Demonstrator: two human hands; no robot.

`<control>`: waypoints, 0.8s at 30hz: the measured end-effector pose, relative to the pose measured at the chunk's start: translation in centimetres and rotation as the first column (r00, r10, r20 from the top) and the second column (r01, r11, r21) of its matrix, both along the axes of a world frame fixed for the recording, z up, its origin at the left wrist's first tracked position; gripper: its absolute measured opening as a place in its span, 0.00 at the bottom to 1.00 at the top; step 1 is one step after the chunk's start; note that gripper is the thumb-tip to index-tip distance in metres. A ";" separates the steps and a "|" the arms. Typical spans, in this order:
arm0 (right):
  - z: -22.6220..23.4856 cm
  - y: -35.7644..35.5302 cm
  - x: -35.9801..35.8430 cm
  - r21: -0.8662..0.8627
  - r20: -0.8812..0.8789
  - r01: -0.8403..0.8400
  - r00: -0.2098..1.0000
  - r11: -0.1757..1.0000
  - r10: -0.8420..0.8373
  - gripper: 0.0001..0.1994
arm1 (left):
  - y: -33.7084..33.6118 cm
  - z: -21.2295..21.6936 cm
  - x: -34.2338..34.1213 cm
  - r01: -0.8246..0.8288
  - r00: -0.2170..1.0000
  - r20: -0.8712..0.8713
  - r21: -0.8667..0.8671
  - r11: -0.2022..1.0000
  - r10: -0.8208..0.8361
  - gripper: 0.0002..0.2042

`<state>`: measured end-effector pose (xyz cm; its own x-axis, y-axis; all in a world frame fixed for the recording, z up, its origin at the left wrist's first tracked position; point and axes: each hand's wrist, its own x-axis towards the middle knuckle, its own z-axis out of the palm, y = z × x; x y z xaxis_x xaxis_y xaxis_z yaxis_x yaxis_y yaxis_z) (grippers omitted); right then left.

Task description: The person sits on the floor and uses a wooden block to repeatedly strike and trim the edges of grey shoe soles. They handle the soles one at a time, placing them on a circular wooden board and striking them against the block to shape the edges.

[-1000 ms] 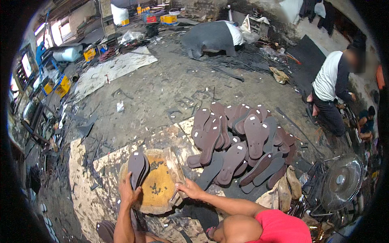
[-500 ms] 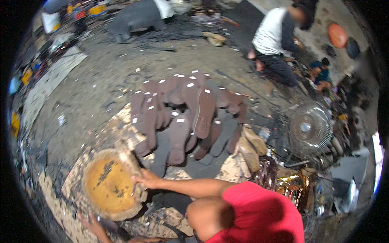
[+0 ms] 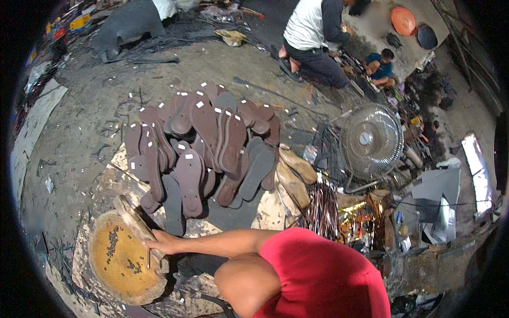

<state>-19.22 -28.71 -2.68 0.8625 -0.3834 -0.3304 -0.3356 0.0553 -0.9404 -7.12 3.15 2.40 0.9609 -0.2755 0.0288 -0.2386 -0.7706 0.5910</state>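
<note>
My right hand (image 3: 161, 244) is closed beside a round wooden block (image 3: 127, 259) with a yellow-brown top. A short, thin rod (image 3: 148, 258) sticks down from its fingers; the rod's kind is too small to make out. A rough strip of wood (image 3: 133, 217) runs along the block's right side, partly behind my hand. Small black bits (image 3: 112, 241) lie scattered on the block. Beyond it is a heap of brown sandal soles (image 3: 191, 177), some with white tags, among grey ones (image 3: 258, 164). My left hand is out of view.
Wooden foot forms (image 3: 293, 183) lie right of the soles, near a standing fan (image 3: 366, 139) and shiny foil strips (image 3: 321, 206). A person in a white shirt (image 3: 306, 24) kneels at the back; another person in teal (image 3: 380, 69) sits farther right. Dark sheeting (image 3: 130, 26) lies at far left.
The view has shifted, so the soles, fan and people sit farther left. My left hand, earlier beside the block at lower left, has left the view. My right hand remains by the block.
</note>
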 end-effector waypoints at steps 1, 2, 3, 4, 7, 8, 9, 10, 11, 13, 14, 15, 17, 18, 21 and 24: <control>-0.3 0.1 0.0 -0.017 0.010 0.014 1.000 1.000 -0.013 0.35 | 0.1 0.0 -0.2 0.010 1.000 0.001 0.010 1.000 -0.010 0.34; -0.4 0.3 0.0 0.005 0.034 0.026 0.999 1.000 -0.027 0.31 | 0.3 -0.1 -0.3 0.007 1.000 0.006 0.013 1.000 -0.007 0.34; -0.5 0.5 0.0 0.014 0.043 0.043 0.998 0.999 -0.044 0.27 | 0.4 -0.3 -0.3 0.012 1.000 0.006 0.024 1.000 -0.012 0.34; -0.5 0.6 0.0 0.006 0.045 0.059 0.997 0.998 -0.059 0.24 | 0.4 -0.5 -0.2 0.015 1.000 0.007 0.025 1.000 -0.016 0.34; 0.1 0.7 -0.1 0.042 0.098 0.073 0.992 0.996 -0.077 0.24 | 0.2 -0.9 0.1 0.009 1.000 0.010 0.026 1.000 -0.009 0.34; 0.4 0.6 -0.1 0.039 0.092 0.081 0.992 0.996 -0.084 0.24 | 0.4 -0.6 -0.1 0.009 1.000 0.014 0.028 1.000 -0.010 0.34; 0.6 0.6 -0.1 0.042 0.103 0.065 0.992 0.997 -0.069 0.25 | 0.5 -0.1 -0.3 0.012 1.000 0.013 0.027 1.000 -0.012 0.34; 0.8 0.4 -0.2 0.038 0.094 0.052 0.994 0.998 -0.056 0.26 | 0.9 0.6 -0.8 0.010 1.000 0.014 0.028 1.000 -0.010 0.34; 0.9 0.2 -0.2 0.031 0.058 0.031 0.998 0.999 -0.033 0.26 | 1.4 1.5 -1.2 0.003 1.000 0.015 0.027 1.000 -0.003 0.34; 0.7 -0.2 -0.1 -0.116 -0.044 0.056 0.997 0.992 -0.062 0.30 | 2.8 3.6 -2.2 -0.034 0.999 0.020 0.016 0.999 0.034 0.34; 0.5 -0.3 -0.1 -0.098 -0.053 0.011 0.998 0.995 -0.017 0.30 | 3.4 4.3 -2.5 -0.074 0.997 0.022 0.007 0.997 0.074 0.34; 0.3 -0.2 0.0 -0.080 0.012 0.018 1.000 0.997 -0.017 0.31 | 4.2 5.1 -2.4 -0.144 0.989 0.009 -0.036 0.989 0.145 0.34; -0.1 0.0 -0.1 -0.135 -0.050 -0.008 0.999 0.991 0.001 0.23 | 4.6 5.6 -1.3 -0.197 0.980 -0.007 -0.109 0.974 0.197 0.34; -0.3 0.0 -0.2 -0.152 -0.022 -0.076 0.997 0.985 0.073 0.22 | 3.4 4.8 0.5 0.024 0.999 0.034 -0.278 0.960 -0.015 0.33; -0.4 -0.5 -0.7 0.079 0.049 -0.015 0.999 0.997 0.011 0.23 | -0.6 2.6 5.7 0.271 0.915 0.265 0.154 0.950 -0.304 0.36; -0.3 -0.4 -0.8 0.198 0.123 -0.001 0.992 0.980 -0.024 0.19 | -3.3 1.1 7.6 0.177 0.941 0.229 0.302 0.937 -0.251 0.34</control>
<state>-20.03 -29.09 -3.02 0.8973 -0.3316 -0.2914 -0.2156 0.2467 -0.9448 0.50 -0.14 3.47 0.8468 -0.5062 0.1632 -0.5319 -0.8059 0.2601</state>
